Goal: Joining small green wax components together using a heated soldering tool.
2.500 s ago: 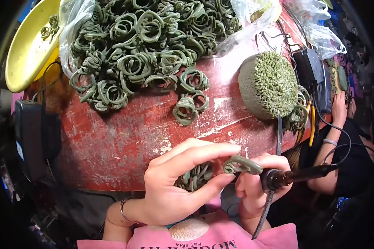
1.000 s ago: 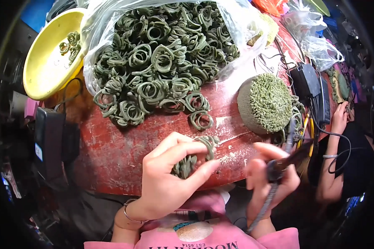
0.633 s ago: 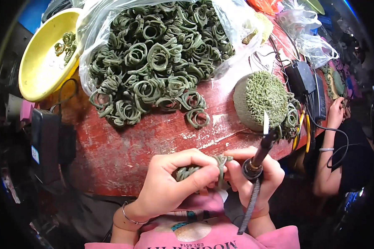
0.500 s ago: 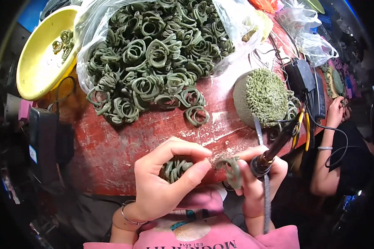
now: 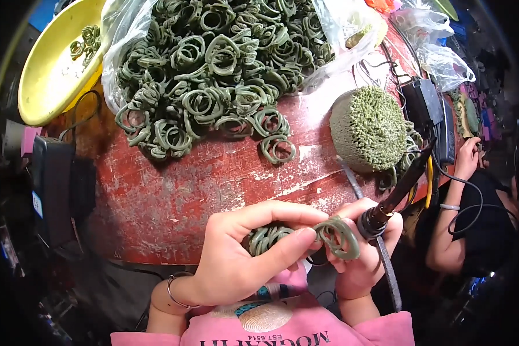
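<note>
Green rings (image 5: 268,237) fill left grip (image 5: 239,262), right (image 5: 365,262) apparently clasping tool (image 5: 402,188), near bare table edge (image 5: 170,258).

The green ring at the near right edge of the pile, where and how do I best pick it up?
Probably pinch that green ring by its near rim, coming from your side: its hole faces up, so a fingertip may fit inside, while other green rings crowd its far side.

Workshop, I'd say: beyond my left hand (image 5: 242,256), loads of waxy-looking dark green rings (image 5: 213,72) spill from a clear plastic bag (image 5: 116,63) onto a scuffed red table (image 5: 173,210), with a black-clad co-worker (image 5: 483,233) past my right hand (image 5: 360,262).
</note>
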`<act>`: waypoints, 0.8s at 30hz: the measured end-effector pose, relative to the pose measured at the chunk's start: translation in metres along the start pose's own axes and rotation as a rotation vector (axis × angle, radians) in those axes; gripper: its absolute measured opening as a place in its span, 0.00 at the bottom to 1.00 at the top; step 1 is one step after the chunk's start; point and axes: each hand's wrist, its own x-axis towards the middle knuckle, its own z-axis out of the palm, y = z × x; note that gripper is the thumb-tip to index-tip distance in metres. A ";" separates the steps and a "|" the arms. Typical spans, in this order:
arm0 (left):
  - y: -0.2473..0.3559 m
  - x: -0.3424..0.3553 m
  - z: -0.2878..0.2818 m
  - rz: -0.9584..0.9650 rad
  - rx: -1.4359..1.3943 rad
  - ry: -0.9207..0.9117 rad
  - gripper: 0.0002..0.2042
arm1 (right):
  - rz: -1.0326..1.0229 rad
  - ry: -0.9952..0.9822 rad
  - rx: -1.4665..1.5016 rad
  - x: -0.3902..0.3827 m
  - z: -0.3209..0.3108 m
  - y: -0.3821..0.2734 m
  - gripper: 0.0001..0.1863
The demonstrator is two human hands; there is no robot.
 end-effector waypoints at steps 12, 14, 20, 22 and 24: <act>-0.022 0.034 0.010 0.505 1.121 0.468 0.14 | -0.472 0.725 -0.409 0.020 -0.065 -0.006 0.07; -0.024 0.035 0.012 0.522 1.138 0.503 0.09 | -0.448 0.839 -0.488 0.037 -0.077 -0.001 0.06; -0.018 0.030 0.015 0.448 0.915 0.431 0.06 | -0.386 0.769 -0.450 0.053 -0.082 -0.004 0.07; -0.016 0.028 0.017 0.478 0.860 0.408 0.06 | -0.386 0.775 -0.426 0.052 -0.084 -0.005 0.06; -0.014 0.024 0.017 0.465 0.718 0.329 0.06 | -0.387 0.795 -0.417 0.051 -0.084 -0.005 0.05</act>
